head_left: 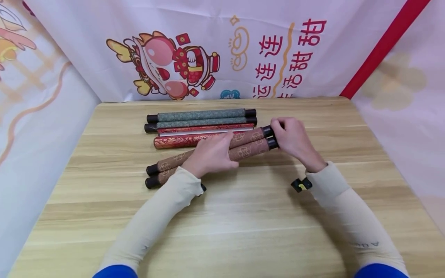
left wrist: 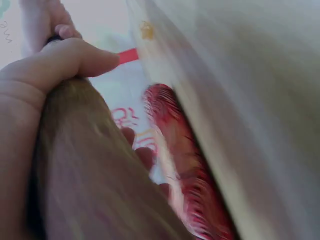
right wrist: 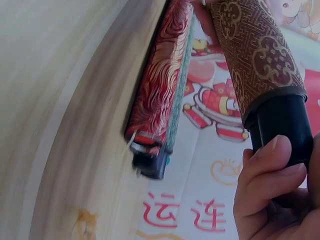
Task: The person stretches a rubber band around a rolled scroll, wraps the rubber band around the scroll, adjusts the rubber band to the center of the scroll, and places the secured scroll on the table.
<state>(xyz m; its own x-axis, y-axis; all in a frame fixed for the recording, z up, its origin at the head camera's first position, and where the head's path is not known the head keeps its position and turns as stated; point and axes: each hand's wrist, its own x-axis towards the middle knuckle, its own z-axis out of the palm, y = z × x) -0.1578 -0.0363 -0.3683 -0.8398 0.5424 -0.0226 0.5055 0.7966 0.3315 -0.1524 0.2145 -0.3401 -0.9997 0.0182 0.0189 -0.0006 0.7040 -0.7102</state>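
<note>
A brown scroll (head_left: 245, 153) with flower medallions is rolled up as two parallel rollers with black end knobs. My left hand (head_left: 213, 155) grips it around the middle, thumb along the near side. At its right end, my right hand (head_left: 291, 138) holds the black knobs (right wrist: 280, 122) with curled fingers. The scroll slants, its right end farther back than its left. Just behind it lies a red scroll (head_left: 177, 141) with gold swirls and a pale strip between its two rolls. In the left wrist view the brown roll (left wrist: 95, 155) is blurred under my thumb.
A green patterned scroll (head_left: 201, 115) with black knobs lies behind the red one on the wooden table (head_left: 222, 231). A white printed cloth (head_left: 215, 23) hangs at the table's back edge, and white printed panels stand at both sides. A small black device (head_left: 301, 185) sits at my right wrist.
</note>
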